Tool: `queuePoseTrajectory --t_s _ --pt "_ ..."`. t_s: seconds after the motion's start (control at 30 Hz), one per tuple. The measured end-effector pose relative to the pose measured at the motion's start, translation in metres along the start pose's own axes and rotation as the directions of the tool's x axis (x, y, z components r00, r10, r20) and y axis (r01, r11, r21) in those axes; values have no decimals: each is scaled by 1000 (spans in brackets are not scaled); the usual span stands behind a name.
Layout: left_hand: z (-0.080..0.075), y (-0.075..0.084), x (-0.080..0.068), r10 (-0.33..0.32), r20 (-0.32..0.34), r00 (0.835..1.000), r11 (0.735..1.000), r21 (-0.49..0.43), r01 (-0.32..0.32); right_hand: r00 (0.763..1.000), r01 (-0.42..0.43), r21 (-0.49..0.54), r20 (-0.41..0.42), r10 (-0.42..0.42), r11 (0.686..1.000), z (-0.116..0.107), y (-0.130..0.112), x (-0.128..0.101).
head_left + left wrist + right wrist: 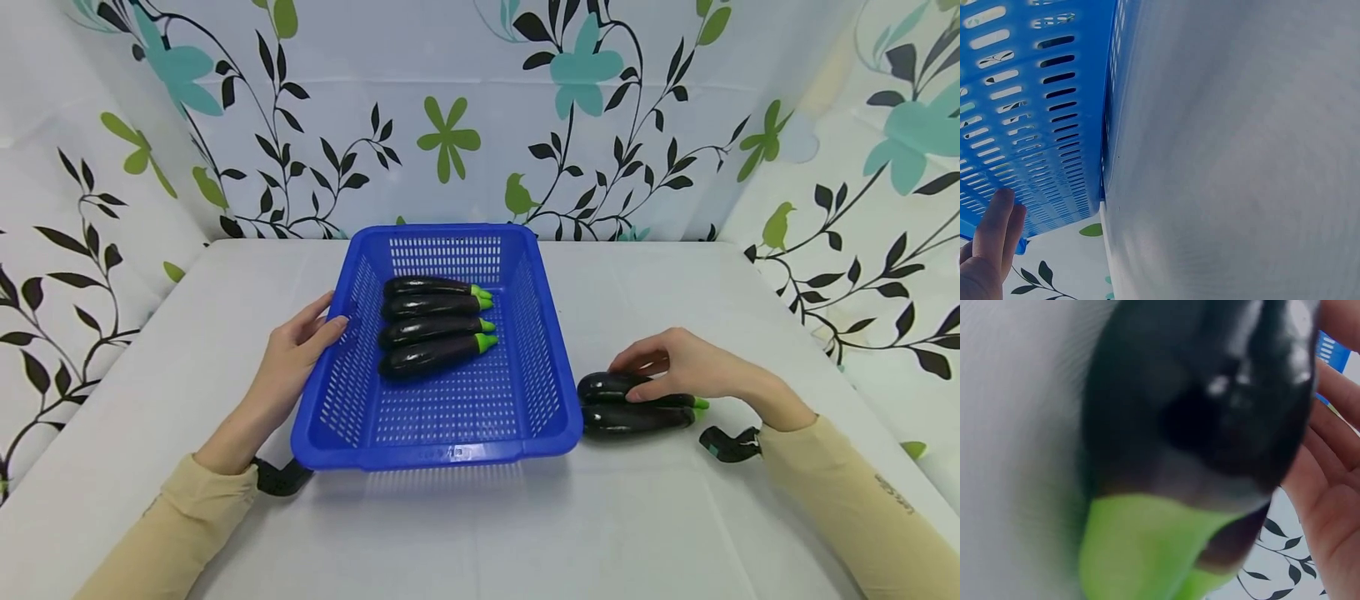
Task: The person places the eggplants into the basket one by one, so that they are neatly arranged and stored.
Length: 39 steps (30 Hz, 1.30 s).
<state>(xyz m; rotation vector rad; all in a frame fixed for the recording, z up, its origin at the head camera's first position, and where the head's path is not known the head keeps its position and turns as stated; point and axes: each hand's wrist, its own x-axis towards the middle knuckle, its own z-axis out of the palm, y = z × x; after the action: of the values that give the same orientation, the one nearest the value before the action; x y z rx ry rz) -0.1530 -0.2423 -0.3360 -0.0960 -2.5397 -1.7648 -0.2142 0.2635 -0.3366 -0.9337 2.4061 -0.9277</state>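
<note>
An eggplant (1197, 425) fills the right wrist view, dark and glossy with its green cap (1147, 550) toward the lens, and the fingers (1335, 456) of the right hand (686, 367) curve along its far side. In the head view that hand lies over the top of this eggplant (622, 387), fingers bent around it, thumb side toward the basket. A second eggplant (637, 418) lies just beside it on the nearer side, touching it along its length. Both rest on the bench (480, 533) close to the right wall of the blue basket (450, 454), toward the bench's right edge, with their green ends pointing right.

The left hand (296, 354) rests against the left wall of the basket, fingers straight and together, thumb at the rim; it holds nothing closed in it. The left wrist view shows those fingertips (997, 219) lying on the slotted blue wall (1029, 125) where it meets the bench.

Inside the basket four eggplants (431, 325) lie side by side in a row toward its far end, each with its green cap to the right. The basket stands at the middle of the bench. Cloth with a leaf and flower print (450, 133) hangs behind the far edge and along both sides.
</note>
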Motion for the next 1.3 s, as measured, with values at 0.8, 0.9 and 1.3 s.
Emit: queuePoseTrajectory --t_s 0.8,0.9,1.3 --pt "0 1 0 -4 -5 1000 1000 -6 4 996 -38 -99 -84 30 994 -3 -2 0" --pt "0 1 1 -2 -6 1000 1000 -10 2 995 -42 -97 -99 33 994 -4 -2 -1" --pt "-1 0 2 -10 -1 1000 1000 -16 10 984 -27 -88 -179 11 996 -9 -9 -5"
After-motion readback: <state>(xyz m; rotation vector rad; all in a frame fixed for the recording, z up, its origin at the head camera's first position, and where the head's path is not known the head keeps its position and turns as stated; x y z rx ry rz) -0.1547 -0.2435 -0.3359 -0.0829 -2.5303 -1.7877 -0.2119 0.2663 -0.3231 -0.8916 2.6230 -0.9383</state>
